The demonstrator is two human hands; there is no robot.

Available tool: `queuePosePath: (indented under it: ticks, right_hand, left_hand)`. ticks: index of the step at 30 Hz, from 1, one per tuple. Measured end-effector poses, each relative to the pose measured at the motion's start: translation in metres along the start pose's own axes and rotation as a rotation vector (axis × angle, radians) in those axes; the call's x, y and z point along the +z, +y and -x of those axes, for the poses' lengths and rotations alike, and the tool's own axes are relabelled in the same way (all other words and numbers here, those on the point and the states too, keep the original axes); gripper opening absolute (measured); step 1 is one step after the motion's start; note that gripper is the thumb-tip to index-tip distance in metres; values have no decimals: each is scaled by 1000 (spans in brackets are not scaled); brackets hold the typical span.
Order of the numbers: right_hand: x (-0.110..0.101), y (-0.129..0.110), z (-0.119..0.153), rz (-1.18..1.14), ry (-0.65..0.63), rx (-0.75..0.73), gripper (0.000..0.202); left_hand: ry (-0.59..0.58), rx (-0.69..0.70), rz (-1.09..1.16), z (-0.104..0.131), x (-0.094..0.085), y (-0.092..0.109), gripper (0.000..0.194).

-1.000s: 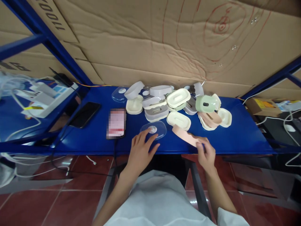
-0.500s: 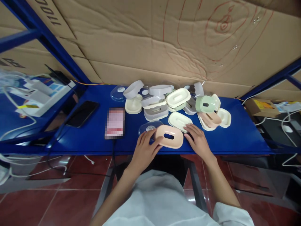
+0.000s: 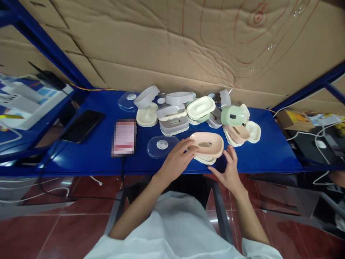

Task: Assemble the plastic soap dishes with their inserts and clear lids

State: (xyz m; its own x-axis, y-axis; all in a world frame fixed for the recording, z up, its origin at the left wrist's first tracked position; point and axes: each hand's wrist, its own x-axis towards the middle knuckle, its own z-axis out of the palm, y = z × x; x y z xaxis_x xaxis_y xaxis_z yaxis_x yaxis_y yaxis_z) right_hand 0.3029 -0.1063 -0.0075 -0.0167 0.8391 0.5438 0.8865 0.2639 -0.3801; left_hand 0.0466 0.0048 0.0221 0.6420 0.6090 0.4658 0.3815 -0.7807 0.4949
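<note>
My left hand (image 3: 176, 160) grips the left side of a peach-pink oval plastic shell (image 3: 211, 138) with a slot in its middle. The shell is above a cream oval plastic piece (image 3: 207, 160), mostly covered by it; whether the two touch I cannot tell. Close to the right end of both pieces is my right hand (image 3: 228, 172), thumb and fingers spread apart. Left of my left hand lies a clear plastic lid (image 3: 159, 150) with a round white label.
Behind are grey shells (image 3: 174, 126), a cream tray (image 3: 201, 107), a green container (image 3: 234, 116) and another pink shell (image 3: 238, 133). On the left lie a device with a blurred screen (image 3: 124, 136) and a black phone (image 3: 83, 126). Cardboard (image 3: 134, 46) stands behind the blue table (image 3: 275, 151).
The pink shell has gone from beside the cream piece to above it, its slot side turned. My right hand has come down to the right end, its fingers spreading.
</note>
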Motion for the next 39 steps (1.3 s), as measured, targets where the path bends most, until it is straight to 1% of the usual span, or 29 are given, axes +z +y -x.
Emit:
queuePosePath:
  ticks: [2, 4, 6, 9, 12, 14, 16, 19, 20, 22, 23, 24, 26, 27, 28, 30, 31, 33, 35, 39]
  right_hand:
    - [0, 1, -2, 48, -30, -50, 92]
    - [0, -1, -4, 83, -98, -107, 81]
    - [2, -6, -5, 92, -150, -148, 67]
    - [8, -17, -5, 43, -155, -166, 57]
    - [14, -26, -3, -4, -144, -182, 52]
    - [14, -28, -4, -32, -136, -180, 50]
    - [12, -27, -5, -73, -151, -165, 47]
    - [5, -24, -7, -138, -182, -136, 42]
    - [4, -23, -8, -155, -186, -130, 41]
    - [5, -24, -11, -181, -180, -116, 40]
    - [6, -26, -13, -191, -186, -111, 39]
    - [9, -29, -15, -199, -203, -108, 40]
    - [17, -35, -19, -207, -240, -93, 48]
    - [21, -38, -22, -212, -245, -84, 57]
    - [25, -40, -25, -213, -235, -78, 68]
    - [31, -42, -32, -197, -206, -93, 86]
    - [32, -42, -36, -181, -214, -121, 89]
    - [31, -39, -42, -145, -265, -187, 85]
    - [30, -35, -45, -124, -290, -231, 79]
    - [31, -32, -41, -100, -217, -265, 79]
  left_hand:
    - [-61, 47, -9, -7, -2, -3, 30]
    - [-116, 67, -11, -10, -4, -6, 32]
    - [-145, 63, -13, -7, -4, -9, 32]
    - [-155, 58, -59, 0, -2, -11, 29]
    - [-156, 71, -148, 8, -2, -6, 25]
    - [-130, 68, -211, 15, -8, -2, 26]
    - [-79, 16, -267, 27, -20, -2, 32]
    - [-10, -180, -339, 54, -45, -14, 52]
    - [5, -236, -348, 62, -52, -20, 54]
    - [66, -291, -323, 75, -62, -30, 48]
    - [120, -302, -288, 78, -64, -32, 42]
    - [188, -309, -241, 78, -63, -33, 37]
    - [316, -313, -148, 70, -55, -27, 31]
    - [348, -297, -112, 64, -49, -22, 29]
    - [348, -261, -90, 57, -43, -16, 26]
    - [270, -153, -91, 43, -30, -7, 24]
    - [213, -101, -102, 37, -26, -4, 24]
    - [126, -28, -119, 31, -20, -3, 28]
    - [81, 7, -119, 31, -20, -5, 35]
    - [68, 55, -116, 38, -22, -13, 44]
